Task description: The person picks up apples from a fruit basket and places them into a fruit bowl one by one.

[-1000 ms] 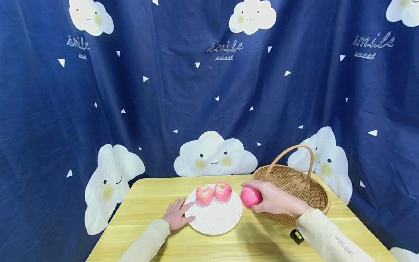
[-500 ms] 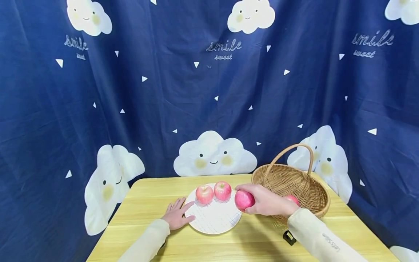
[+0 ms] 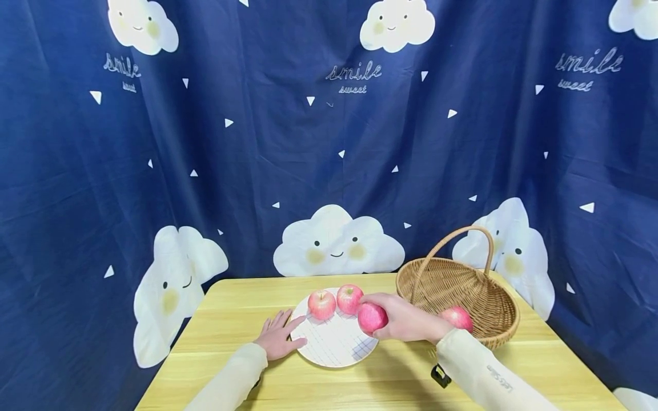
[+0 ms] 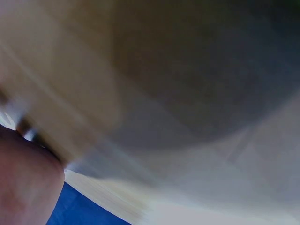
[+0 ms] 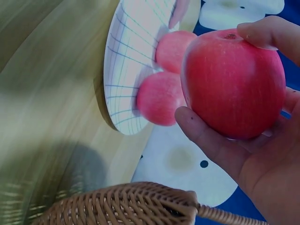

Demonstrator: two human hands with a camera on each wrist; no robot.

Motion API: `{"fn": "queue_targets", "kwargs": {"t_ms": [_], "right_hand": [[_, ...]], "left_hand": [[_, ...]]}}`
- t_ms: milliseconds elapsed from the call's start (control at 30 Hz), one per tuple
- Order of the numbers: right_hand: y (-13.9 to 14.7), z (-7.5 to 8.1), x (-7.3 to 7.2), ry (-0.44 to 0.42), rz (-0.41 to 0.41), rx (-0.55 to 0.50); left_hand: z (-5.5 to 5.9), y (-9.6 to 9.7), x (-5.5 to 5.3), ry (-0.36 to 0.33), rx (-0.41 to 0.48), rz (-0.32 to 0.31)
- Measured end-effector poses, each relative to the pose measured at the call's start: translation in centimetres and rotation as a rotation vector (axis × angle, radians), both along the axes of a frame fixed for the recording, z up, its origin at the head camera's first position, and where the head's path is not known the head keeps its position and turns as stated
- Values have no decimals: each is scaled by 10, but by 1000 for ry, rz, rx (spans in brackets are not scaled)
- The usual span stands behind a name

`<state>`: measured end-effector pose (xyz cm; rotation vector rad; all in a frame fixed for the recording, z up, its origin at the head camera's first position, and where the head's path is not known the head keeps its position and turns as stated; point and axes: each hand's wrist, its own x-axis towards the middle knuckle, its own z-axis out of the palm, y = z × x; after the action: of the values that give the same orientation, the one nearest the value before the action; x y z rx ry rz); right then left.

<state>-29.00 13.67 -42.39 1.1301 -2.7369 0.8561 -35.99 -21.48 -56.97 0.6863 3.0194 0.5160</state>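
Note:
My right hand (image 3: 398,318) grips a red apple (image 5: 232,84), thumb near its stem end and fingers curled round the far side. In the head view that apple overlaps the right rim of a round white plate (image 3: 334,345) with a thin line grid. Two more apples lie at the plate's back: a paler one (image 3: 321,305) on the left and a redder one (image 3: 349,299) beside it. My left hand (image 3: 277,338) rests at the plate's left edge, fingers spread and straight, holding nothing. The left wrist view is mostly a close, blurred surface with part of the hand (image 4: 28,183).
A wicker basket (image 3: 496,311) with a tall hoop handle stands at the right of the wooden table (image 3: 231,308). Another apple (image 3: 457,318) shows inside it, partly behind my right forearm. A dark blue curtain (image 3: 257,142) with clouds hangs behind the table.
My right hand has carried its apple left, away from the basket to over the plate's right rim. The basket's apple has come into view behind the forearm. The left hand has stayed put.

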Motion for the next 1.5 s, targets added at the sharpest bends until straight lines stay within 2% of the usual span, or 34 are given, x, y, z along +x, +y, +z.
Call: {"fn": "queue_targets", "kwargs": {"t_ms": [200,433,567,933,1200,1500], "right_hand": [[-8,-6,-5,13,-13,5],[-15,-13,-12,-2,-44,30],[-19,-16,-16,-23,-34,21],[-31,-32,-31,-16,4,-11],[-45,-42,-37,-60,-33,23],[-60,-52,-41,-25,-17,65]], "left_hand": [[0,0,1,0,5,-1],[-6,-1,-3,-9,16,5],[-9,-1,-4,-5,5,14],[-7,0,-3,0,23,2],[-15,-3,-9,-11,3,16],[-15,-3,-8,-8,-10,22]]}}
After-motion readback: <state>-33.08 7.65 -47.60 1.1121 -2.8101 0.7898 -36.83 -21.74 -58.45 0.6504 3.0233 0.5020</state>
